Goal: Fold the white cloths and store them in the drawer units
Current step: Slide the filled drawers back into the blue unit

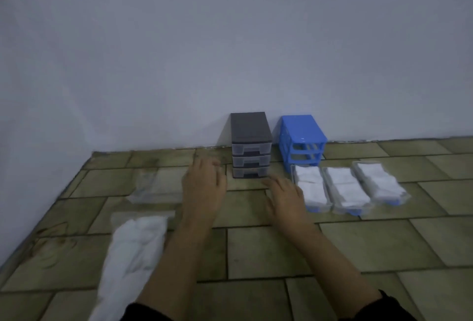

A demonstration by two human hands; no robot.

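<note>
A black drawer unit (251, 145) with three clear drawers stands against the wall, all drawers pushed in. Beside it on the right is a blue drawer frame (302, 138) with its slots empty. Three clear drawers (343, 187) lie side by side on the floor in front of the blue frame, each filled with folded white cloths. A loose pile of white cloth (133, 251) lies at the lower left. My left hand (204, 185) and my right hand (284, 197) reach forward over the floor with fingers spread, holding nothing, just short of the black unit.
An empty clear drawer (153, 187) lies on the floor left of my left hand, and another clear one sits partly under the cloth pile. The floor is tiled in olive-brown slabs (256, 251). A pale wall (230, 51) closes off the back and left.
</note>
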